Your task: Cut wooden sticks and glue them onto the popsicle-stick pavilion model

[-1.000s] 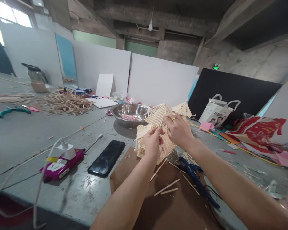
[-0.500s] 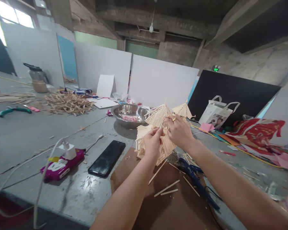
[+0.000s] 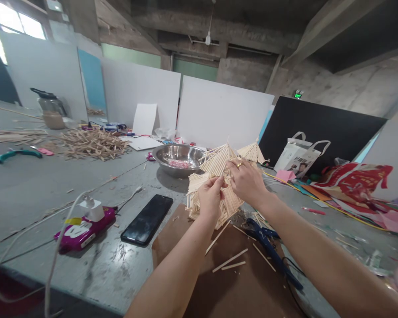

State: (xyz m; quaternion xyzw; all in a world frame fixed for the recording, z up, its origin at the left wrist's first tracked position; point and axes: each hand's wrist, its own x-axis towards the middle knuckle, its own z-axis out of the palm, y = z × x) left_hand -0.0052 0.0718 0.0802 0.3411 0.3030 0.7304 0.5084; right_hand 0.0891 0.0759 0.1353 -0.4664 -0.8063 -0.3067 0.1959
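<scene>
A model building (image 3: 215, 162) made of thin wooden sticks, with pointed roofs, stands on a brown board (image 3: 225, 291) in front of me. My left hand (image 3: 211, 196) is at its near side, thumb and forefinger pinched together; what they hold is too small to make out. Close beside it, my right hand (image 3: 248, 183), with a ring on one finger, has its fingers bent against the model below the roof peak. The fingertips of both hands nearly meet. Loose sticks (image 3: 230, 260) lie on the board, and a blue glue gun (image 3: 273, 251) rests under my right forearm.
A black phone (image 3: 147, 219) and a purple power strip (image 3: 86, 229) with white cable lie to the left. Behind are a metal bowl (image 3: 162, 165) and a heap of wooden pieces (image 3: 93, 143). Green-handled pliers (image 3: 18, 154) lie far left; a white bag (image 3: 295, 154) stands right.
The view has shifted very slightly. Both hands stay in nearly the same place on the model, with no clear change of grip.
</scene>
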